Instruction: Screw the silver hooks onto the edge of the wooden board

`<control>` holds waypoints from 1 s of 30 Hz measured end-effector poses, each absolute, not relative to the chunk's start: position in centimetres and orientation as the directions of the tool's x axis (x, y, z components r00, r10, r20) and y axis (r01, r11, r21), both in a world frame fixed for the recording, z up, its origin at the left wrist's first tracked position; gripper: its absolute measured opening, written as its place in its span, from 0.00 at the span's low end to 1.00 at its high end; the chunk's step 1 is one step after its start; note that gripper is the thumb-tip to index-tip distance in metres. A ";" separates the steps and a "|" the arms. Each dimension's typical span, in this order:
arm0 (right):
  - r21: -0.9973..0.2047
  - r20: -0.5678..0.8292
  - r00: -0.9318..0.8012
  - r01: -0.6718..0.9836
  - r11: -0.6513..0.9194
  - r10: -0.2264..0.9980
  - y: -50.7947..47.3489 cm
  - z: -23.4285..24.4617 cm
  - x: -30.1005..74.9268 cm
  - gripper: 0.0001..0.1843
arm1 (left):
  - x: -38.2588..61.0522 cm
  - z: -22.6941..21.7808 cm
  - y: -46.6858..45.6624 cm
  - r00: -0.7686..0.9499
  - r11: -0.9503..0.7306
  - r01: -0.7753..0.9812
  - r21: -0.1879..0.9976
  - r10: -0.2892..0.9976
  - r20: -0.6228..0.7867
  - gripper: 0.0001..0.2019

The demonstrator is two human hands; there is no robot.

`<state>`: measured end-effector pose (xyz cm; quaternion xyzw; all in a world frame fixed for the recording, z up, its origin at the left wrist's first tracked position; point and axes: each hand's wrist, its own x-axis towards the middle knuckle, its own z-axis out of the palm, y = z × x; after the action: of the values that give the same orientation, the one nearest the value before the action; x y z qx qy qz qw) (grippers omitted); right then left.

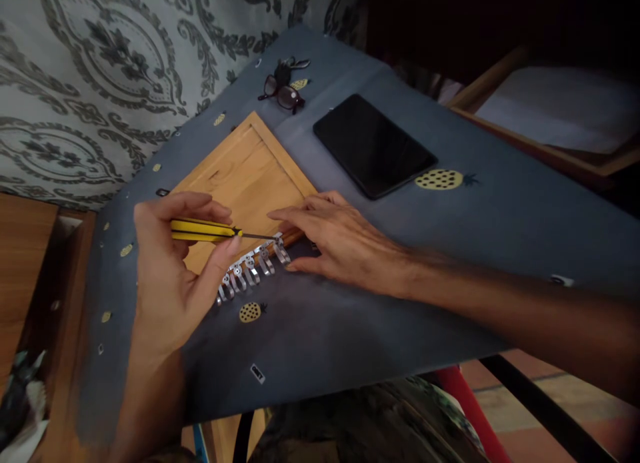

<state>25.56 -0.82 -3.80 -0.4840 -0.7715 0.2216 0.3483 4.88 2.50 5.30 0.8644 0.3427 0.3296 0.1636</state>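
Note:
My left hand is closed round the yellow-and-black handle of a screwdriver. The screwdriver's thin shaft points right, and its tip meets the far end of a metal hook rail. Several silver hooks hang from this rail, which lies along the near edge of a framed wooden board. My right hand grips the rail's right end and the board's corner, thumb on the near side and fingers over the wood. Exactly how the tip sits in the screw is too small to tell.
A black tablet lies beyond my right hand. Folded glasses and a dark item with a metal clip rest at the back. Everything sits on a blue pineapple-print cloth. An open drawer stands at right, a patterned curtain at left.

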 end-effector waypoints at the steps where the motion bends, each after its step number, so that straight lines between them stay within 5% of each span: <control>1: -0.675 0.326 -0.289 0.595 0.436 0.900 -0.8 -3.9 25.6 0.31 | 4.8 5.5 2.5 0.575 -0.703 0.464 0.539 0.702 0.420 0.25; 7: -0.662 0.323 -0.286 0.613 0.432 0.902 -0.8 -4.0 25.6 0.30 | 5.1 5.6 2.3 0.548 -0.660 0.436 0.612 0.734 0.401 0.20; 14: -0.680 0.311 -0.279 0.602 0.417 0.909 -0.9 -3.9 25.5 0.28 | 5.3 4.6 2.7 0.461 -0.720 0.515 0.466 0.690 0.558 0.17; 24: -0.690 0.308 -0.300 0.583 0.429 0.903 -0.8 -3.8 25.6 0.27 | 5.2 5.3 2.4 0.554 -0.630 0.444 0.637 0.752 0.357 0.14; 30: -0.695 0.307 -0.305 0.575 0.432 0.901 -0.8 -3.7 25.7 0.26 | 5.8 4.3 2.8 0.481 -0.722 0.379 0.578 0.688 0.544 0.16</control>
<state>25.70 -0.85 -3.72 -0.4777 -0.7725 0.2364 0.3452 5.76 2.83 4.28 0.8384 0.3183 0.3978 0.1938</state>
